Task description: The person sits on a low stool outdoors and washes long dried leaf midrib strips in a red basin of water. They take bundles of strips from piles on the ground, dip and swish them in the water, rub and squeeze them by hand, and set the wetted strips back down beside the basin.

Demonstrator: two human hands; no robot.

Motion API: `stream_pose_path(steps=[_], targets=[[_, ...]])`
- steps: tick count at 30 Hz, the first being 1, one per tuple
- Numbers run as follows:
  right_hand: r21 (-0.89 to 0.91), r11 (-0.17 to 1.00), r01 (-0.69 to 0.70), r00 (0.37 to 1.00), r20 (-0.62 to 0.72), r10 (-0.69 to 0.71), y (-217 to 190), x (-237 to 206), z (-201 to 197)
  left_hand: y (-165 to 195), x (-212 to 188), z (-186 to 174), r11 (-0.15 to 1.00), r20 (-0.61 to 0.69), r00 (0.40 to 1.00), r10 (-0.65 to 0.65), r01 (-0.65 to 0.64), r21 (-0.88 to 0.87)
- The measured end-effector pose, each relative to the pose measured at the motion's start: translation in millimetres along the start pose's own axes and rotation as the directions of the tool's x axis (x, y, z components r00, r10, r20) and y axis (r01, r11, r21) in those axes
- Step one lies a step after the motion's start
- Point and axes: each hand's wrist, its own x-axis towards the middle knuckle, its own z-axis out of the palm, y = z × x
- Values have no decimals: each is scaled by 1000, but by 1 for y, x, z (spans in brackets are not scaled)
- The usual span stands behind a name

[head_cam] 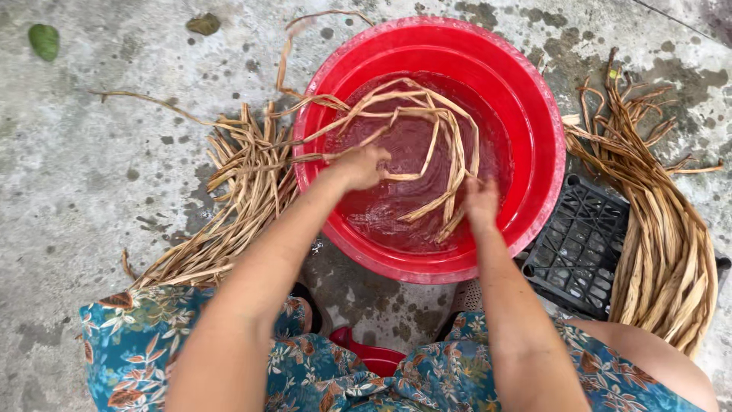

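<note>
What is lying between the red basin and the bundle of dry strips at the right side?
In the head view, a black plastic crate lies between the red basin and the right bundle, partly under the strips.

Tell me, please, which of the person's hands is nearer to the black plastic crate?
The right hand: it is in the red basin on the side next to the black plastic crate. The left hand is further away, toward the basin's opposite side.

Red basin [534, 114], tan strips [427, 114], black crate [579, 244] (seemingly), teal floral cloth [130, 343].
</note>
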Motion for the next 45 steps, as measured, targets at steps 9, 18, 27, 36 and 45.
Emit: stream_pose_path(steps=[9,18,27,36,45], targets=[[-176,983,-51,893,432,124,-30,-6,46,-5,49,86,948,118,947,-297,278,156],[-544,838,38,965,239,112,-12,12,50,1,71,108,581,66,990,-123,126,-804],[-671,568,478,804,595,26,-8,15,11,-10,66,110,505,-14,932,-361,183,-843],[-233,953,-193,527,795,301,-20,-45,34,-1,52,123,529,189,959,-212,275,-803],[-293,956,13,991,131,26,2,4,12,-17,30,88,825,-30,848,-529,505,-255]])
